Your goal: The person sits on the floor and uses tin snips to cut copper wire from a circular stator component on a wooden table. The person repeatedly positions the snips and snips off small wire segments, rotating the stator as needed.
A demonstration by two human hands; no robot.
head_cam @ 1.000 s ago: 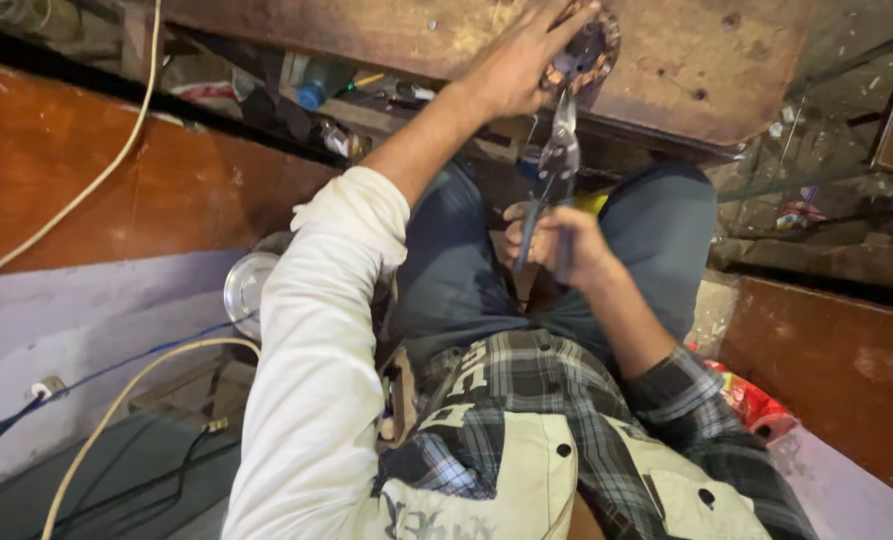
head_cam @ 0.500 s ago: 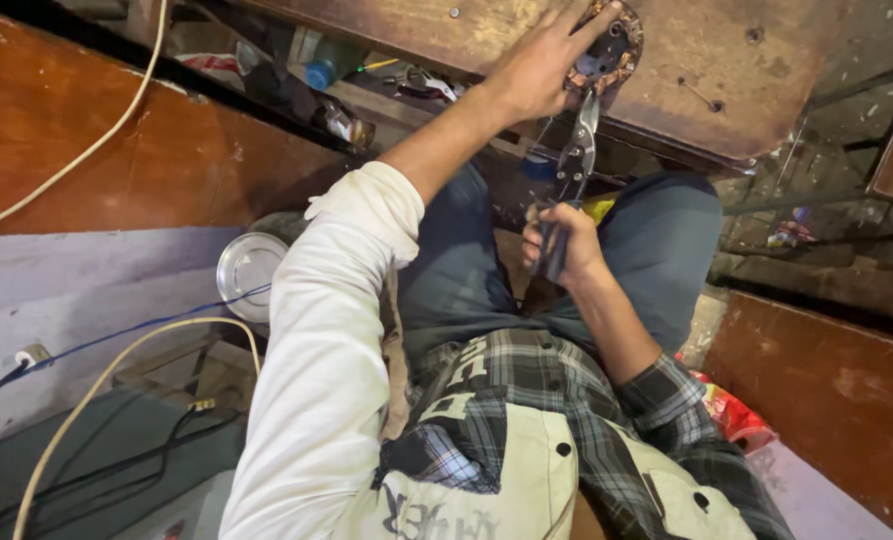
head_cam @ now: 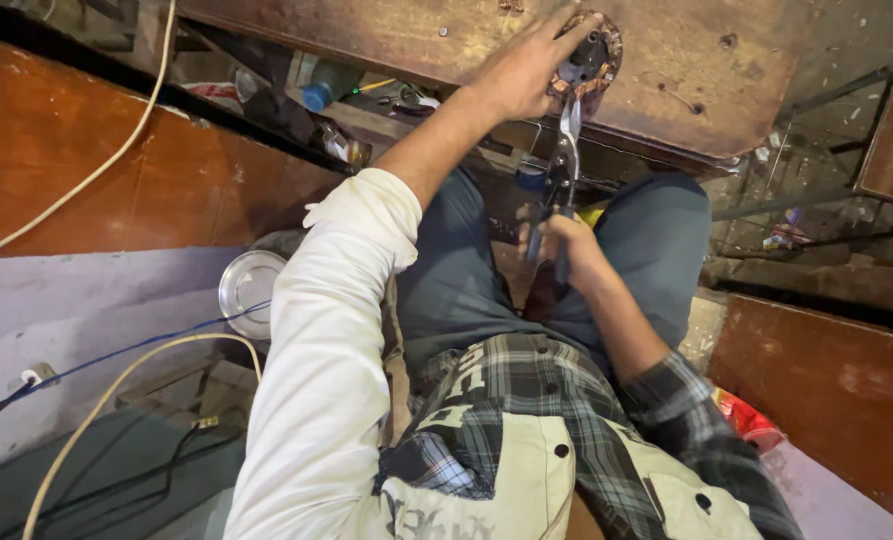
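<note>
Since the earlier frames the view has tipped and slid: the worn tabletop [head_cam: 707, 60] now sits higher and more square across the far side, and the round metal lid [head_cam: 251, 291] on the floor at left has come further into view. The hands themselves have barely shifted relative to each other; the grip on the tool looks unchanged, so the work at the round part appears to be ongoing rather than finished.

Near: plaid shirt and pale sleeve fill the lower middle; a cream cable [head_cam: 117, 390] and a blue wire [head_cam: 137, 345] run over the floor at left.

Middle: right hand [head_cam: 573, 247] is clenched around the dark handles of the pliers [head_cam: 564, 170], held over the lap between the knees. The pliers run up and away, with their nose at the near edge of the round part.

Far: left hand [head_cam: 524, 68] lies spread on the tabletop, fingers steadying a round, rusty copper-wound part [head_cam: 591, 55] resting at the tabletop's near edge. It presses down on it rather than closing around it.

Below the tabletop, a cluttered shelf [head_cam: 367, 100] holds a bottle with a blue cap [head_cam: 319, 92].
</note>
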